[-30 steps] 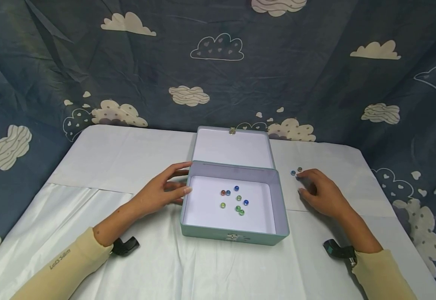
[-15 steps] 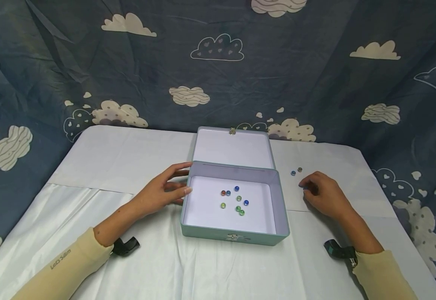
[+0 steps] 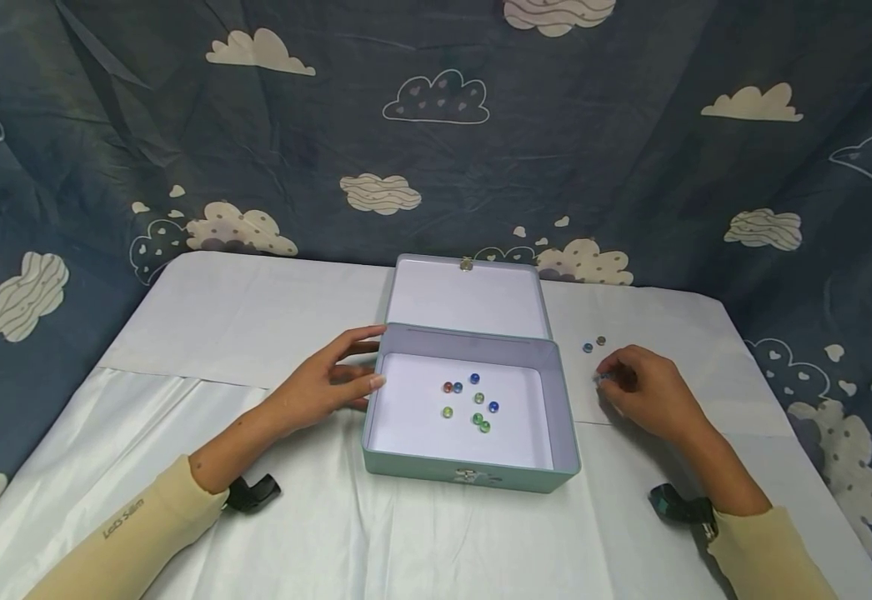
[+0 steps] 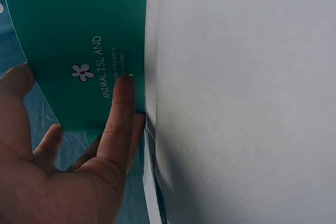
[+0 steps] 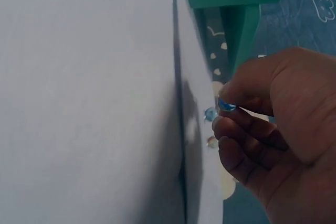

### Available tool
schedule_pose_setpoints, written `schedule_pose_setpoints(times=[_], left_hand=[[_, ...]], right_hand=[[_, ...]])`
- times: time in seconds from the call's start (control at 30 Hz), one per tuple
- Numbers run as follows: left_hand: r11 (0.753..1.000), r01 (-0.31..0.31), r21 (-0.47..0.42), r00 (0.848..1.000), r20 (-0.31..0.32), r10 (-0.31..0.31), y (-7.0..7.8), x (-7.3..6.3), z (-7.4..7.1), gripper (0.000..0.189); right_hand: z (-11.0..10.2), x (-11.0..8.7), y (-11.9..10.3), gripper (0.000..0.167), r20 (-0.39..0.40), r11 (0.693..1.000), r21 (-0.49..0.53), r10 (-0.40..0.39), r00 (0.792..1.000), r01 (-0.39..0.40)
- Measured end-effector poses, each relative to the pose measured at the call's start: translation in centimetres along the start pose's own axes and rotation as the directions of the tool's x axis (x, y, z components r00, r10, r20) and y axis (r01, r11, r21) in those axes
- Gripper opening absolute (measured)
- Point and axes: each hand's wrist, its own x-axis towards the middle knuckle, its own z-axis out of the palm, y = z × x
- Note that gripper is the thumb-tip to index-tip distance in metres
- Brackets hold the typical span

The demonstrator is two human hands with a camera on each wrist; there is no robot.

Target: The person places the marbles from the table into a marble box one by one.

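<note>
A green tin box [image 3: 473, 477] with a pale interior stands in the middle of the table, its lid [image 3: 469, 296] swung back. Several glass marbles [image 3: 478, 398], blue, green and one reddish, lie scattered on its floor. My left hand [image 3: 334, 375] rests against the box's left side with extended fingers; the left wrist view shows the fingertips on the printed green wall [image 4: 84, 24]. To the right of the box, my right hand [image 3: 649, 392] pinches a blue marble [image 5: 227, 104] between thumb and fingertips. Just beyond it lie a blue marble [image 3: 588, 347] and a brownish one [image 3: 601, 340].
White cloth [image 3: 293, 517] covers the table, with a crease running across it. Behind the far edge hangs a dark curtain [image 3: 616, 167] with a cloud print. Black wrist cameras [image 3: 252, 493] sit at both wrists.
My right hand has drawn slightly back toward me and away from the two loose marbles, with the blue marble in its fingers. The left hand and the box stay put.
</note>
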Motion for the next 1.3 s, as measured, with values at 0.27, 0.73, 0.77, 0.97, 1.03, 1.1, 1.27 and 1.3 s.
schedule_pose_setpoints(times=[0.27, 0.73, 0.77, 0.97, 1.03, 1.1, 1.27, 1.3], left_hand=[[1.0, 0.001, -0.001, 1.0, 0.001, -0.001, 0.1, 0.0, 0.0, 0.074], [1.0, 0.009, -0.006, 1.0, -0.003, -0.009, 0.1, 0.0, 0.1, 0.073], [1.0, 0.01, -0.007, 1.0, -0.003, -0.01, 0.1, -0.1, 0.1, 0.073], [1.0, 0.011, -0.006, 1.0, -0.004, -0.011, 0.1, -0.1, 0.1, 0.073], [1.0, 0.009, -0.004, 1.0, -0.004, -0.009, 0.1, -0.1, 0.1, 0.073], [1.0, 0.008, -0.004, 1.0, -0.004, -0.008, 0.1, 0.0, 0.1, 0.074], [1.0, 0.005, -0.005, 1.0, -0.001, -0.005, 0.1, -0.1, 0.0, 0.074], [1.0, 0.004, -0.005, 1.0, -0.001, -0.004, 0.1, 0.0, 0.0, 0.074]], right_hand=[[-0.9, -0.3, -1.6, 0.022, -0.048, 0.994, 0.046, -0.099, 0.994, 0.101], [-1.7, -0.9, -3.8, 0.026, -0.064, 0.97, 0.085, -0.224, 0.972, 0.229], [-1.8, -1.0, -4.0, 0.026, -0.061, 0.969, 0.088, -0.227, 0.972, 0.231], [-2.1, -1.2, -5.0, 0.029, -0.027, 0.967, 0.095, -0.236, 0.971, 0.237], [-2.2, -1.3, -5.4, 0.031, -0.022, 0.964, 0.094, -0.246, 0.969, 0.247], [-2.4, -1.4, -5.7, 0.032, -0.019, 0.962, 0.098, -0.255, 0.967, 0.256], [-2.7, -1.7, -6.4, 0.033, -0.013, 0.952, 0.119, -0.282, 0.959, 0.281], [-2.7, -1.8, -6.6, 0.034, -0.01, 0.95, 0.123, -0.288, 0.958, 0.287]])
